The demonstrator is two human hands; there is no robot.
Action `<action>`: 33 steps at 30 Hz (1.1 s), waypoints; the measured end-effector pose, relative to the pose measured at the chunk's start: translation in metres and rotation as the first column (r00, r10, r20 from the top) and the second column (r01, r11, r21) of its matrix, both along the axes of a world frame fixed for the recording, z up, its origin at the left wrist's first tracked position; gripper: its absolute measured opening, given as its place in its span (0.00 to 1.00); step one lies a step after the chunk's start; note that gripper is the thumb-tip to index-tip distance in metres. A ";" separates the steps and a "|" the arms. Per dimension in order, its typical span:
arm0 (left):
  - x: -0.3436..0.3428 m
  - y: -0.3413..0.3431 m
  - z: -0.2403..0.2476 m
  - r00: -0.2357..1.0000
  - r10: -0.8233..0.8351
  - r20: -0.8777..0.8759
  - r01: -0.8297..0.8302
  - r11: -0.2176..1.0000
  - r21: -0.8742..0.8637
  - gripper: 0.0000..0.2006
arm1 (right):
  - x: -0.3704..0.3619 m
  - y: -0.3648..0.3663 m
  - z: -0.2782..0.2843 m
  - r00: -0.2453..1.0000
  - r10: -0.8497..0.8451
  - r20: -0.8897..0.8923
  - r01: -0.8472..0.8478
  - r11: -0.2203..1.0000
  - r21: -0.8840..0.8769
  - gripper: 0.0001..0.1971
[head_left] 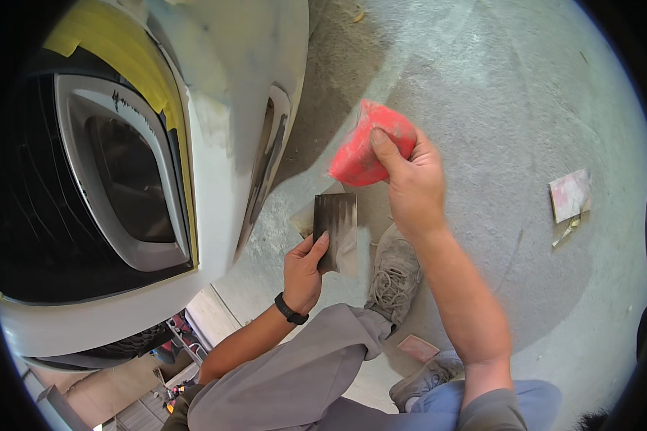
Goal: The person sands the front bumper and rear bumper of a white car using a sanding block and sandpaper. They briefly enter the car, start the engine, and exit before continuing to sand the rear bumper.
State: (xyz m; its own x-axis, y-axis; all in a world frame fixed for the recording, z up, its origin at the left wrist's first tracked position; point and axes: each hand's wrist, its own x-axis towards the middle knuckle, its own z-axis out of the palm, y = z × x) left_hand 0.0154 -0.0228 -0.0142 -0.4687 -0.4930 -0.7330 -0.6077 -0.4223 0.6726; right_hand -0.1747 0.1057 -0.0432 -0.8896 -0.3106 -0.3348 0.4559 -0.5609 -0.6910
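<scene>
My left hand (305,269) grips the lower left edge of a dark flat rectangular sanding pad (336,228), streaked with pale dust toward its right side. Up and to the right of it, my right hand (414,183) pinches a bent red abrasive pad (370,147) smeared with grey dust, thumb on the face towards me. The two pads are apart, and neither touches the car bumper (226,72) at the left. Patches of pale filler and primer show on that bumper. A dark watch is on my left wrist.
Yellow masking tape (111,43) borders the black grille (29,201) with its silver frame. A pinkish-white square pad (571,195) lies on the concrete floor at right, and a small pink piece (418,348) near my shoes. My bent knee (302,359) is below my left hand.
</scene>
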 end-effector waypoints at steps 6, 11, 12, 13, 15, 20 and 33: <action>0.008 -0.005 0.000 1.000 0.013 -0.008 -0.013 1.000 0.002 0.12 | 0.027 -0.021 -0.002 0.985 0.010 -0.174 0.011 0.992 0.124 0.11; 0.014 -0.008 -0.001 0.999 0.040 -0.027 -0.039 0.999 0.025 0.12 | 0.010 -0.038 0.005 0.848 -0.215 -0.484 0.303 0.946 0.111 0.09; 0.016 -0.009 -0.001 0.999 0.042 0.000 -0.042 0.999 0.009 0.12 | 0.006 -0.040 0.005 0.823 -0.242 -0.514 0.343 0.933 0.109 0.08; 0.017 -0.010 -0.002 0.999 0.044 0.001 -0.044 0.999 0.008 0.12 | 0.002 -0.042 0.005 0.805 -0.263 -0.532 0.377 0.919 0.115 0.08; 0.019 -0.010 -0.002 0.999 0.054 0.003 -0.054 0.999 -0.006 0.12 | 0.000 -0.046 0.006 0.778 -0.289 -0.558 0.421 0.899 0.120 0.08; 0.022 -0.011 -0.001 0.995 0.093 0.023 -0.092 0.995 -0.034 0.12 | 0.026 -0.050 0.014 0.795 -0.176 -0.581 0.373 0.897 0.239 0.10; 0.025 -0.017 -0.005 0.997 0.071 0.036 -0.069 0.996 -0.057 0.11 | -0.002 -0.050 0.011 0.745 -0.284 -0.604 0.468 0.868 0.168 0.10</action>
State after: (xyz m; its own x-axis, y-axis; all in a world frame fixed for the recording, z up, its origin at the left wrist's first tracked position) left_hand 0.0400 -0.0393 -0.0195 -0.4037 -0.5638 -0.7205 -0.6038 -0.4274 0.6729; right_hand -0.1766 0.0561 -0.0324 -0.9671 0.1199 0.2242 -0.2520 -0.3342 -0.9082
